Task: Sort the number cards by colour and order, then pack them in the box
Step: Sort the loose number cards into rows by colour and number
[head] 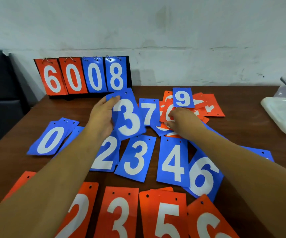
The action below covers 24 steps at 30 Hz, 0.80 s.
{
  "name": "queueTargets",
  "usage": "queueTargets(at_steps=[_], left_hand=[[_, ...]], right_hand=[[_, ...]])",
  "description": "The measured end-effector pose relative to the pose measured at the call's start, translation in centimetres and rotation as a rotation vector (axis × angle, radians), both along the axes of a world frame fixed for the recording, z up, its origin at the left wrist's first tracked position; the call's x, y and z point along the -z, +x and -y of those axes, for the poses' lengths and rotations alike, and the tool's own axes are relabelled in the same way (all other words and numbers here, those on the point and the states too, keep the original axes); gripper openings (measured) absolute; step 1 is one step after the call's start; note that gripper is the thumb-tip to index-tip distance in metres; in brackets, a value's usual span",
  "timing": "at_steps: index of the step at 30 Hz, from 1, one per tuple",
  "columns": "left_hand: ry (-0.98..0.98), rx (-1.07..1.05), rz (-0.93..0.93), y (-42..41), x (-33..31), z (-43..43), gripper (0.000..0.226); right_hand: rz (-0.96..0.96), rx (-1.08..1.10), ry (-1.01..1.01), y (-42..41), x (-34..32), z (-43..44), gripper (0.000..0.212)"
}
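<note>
A brown table [241,98] carries a flip scoreboard [85,76] reading 6008 at its far edge against the wall. Near the person lie a row of red cards [120,213] and, beyond it, a row of blue cards [173,162]. A mixed heap [209,105] sits farther back, with a plastic tub [283,115] at the right. The left hand [102,117] grips a blue 3 card [128,117] above the blue row, thumb curled over its top edge. The right hand [183,120] pinches a red card [166,112] in the heap.
</note>
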<state>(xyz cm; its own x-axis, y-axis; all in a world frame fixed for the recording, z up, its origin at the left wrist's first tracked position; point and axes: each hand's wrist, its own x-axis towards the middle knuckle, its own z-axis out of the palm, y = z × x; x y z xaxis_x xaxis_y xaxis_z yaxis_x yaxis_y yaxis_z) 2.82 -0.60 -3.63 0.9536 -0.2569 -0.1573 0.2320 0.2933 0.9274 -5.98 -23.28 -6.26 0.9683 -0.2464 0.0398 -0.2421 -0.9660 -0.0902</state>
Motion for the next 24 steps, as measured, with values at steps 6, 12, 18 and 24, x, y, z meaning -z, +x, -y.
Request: queueTargets(at_steps=[6, 12, 18, 24], left_hand=[[0.307, 0.017, -0.108, -1.9, -0.1, -0.8, 0.016], [0.492, 0.129, -0.079, -3.9, -0.4, -1.8, 0.014], [0.913, 0.261, 0.207, -7.0, 1.6, -1.3, 0.023], [1.169, 0.072, 0.571, -9.1, 1.6, -1.2, 0.036]], right_hand=[[0.336, 0.061, -0.063, -0.8, -1.3, -0.2, 0.021], [0.87, 0.084, 0.301, -4.2, -4.2, -1.9, 0.023], [0.796, 0.055, 0.516, -8.7, -5.1, -5.2, 0.026], [0.769, -0.062, 0.559, -12.5, -4.4, -7.5, 0.019]])
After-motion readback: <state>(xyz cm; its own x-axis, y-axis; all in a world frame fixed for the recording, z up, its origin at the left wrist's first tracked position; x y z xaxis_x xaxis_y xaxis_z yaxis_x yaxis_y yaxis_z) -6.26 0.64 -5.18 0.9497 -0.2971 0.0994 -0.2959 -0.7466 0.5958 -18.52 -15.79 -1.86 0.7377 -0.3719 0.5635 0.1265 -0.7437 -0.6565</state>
